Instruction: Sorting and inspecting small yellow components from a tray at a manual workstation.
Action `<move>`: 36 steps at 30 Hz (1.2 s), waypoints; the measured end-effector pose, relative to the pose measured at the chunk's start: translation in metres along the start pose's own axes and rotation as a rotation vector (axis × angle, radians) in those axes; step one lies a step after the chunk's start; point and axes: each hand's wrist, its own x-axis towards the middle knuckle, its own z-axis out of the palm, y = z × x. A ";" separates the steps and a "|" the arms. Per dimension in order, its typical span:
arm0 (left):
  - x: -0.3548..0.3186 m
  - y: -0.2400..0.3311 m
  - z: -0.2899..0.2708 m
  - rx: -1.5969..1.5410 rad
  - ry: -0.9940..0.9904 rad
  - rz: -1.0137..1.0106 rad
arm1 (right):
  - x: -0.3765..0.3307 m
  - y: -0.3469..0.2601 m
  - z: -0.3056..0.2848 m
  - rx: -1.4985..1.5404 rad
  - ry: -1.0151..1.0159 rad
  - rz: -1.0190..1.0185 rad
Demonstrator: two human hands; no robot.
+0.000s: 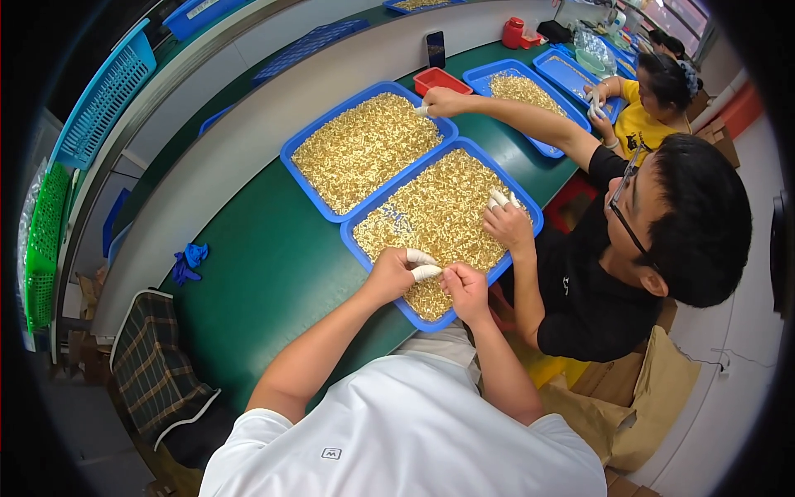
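My left hand (392, 273), with white finger cots on its thumb and a finger, is over the near edge of a blue tray (347, 233) filled with small gold and white pieces (447, 199). Its fingers are curled, and their tips almost meet those of my right hand (467, 291). Bare fingers are pinched together on the right. Whatever lies between the fingertips is too small to make out. Across the same tray, a co-worker's hand (508, 222) with white finger cots rests on the pieces.
A second blue tray (291, 168) of similar pieces adjoins mine; the co-worker's other arm (530, 120) reaches over it. Blue gloves (190, 262) lie on the green table (248, 248). Behind stand a red tray (440, 80) and a phone (436, 50). A checked cloth (157, 364) hangs at left.
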 end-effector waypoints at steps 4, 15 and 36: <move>-0.003 -0.001 0.001 -0.243 0.058 0.087 | 0.001 0.002 0.001 -0.017 0.004 0.004; -0.005 0.004 -0.006 -0.024 -0.001 0.100 | 0.000 0.004 -0.001 -0.019 -0.006 -0.010; -0.001 0.029 -0.014 0.544 -0.108 0.431 | -0.001 0.001 -0.001 0.071 -0.032 0.013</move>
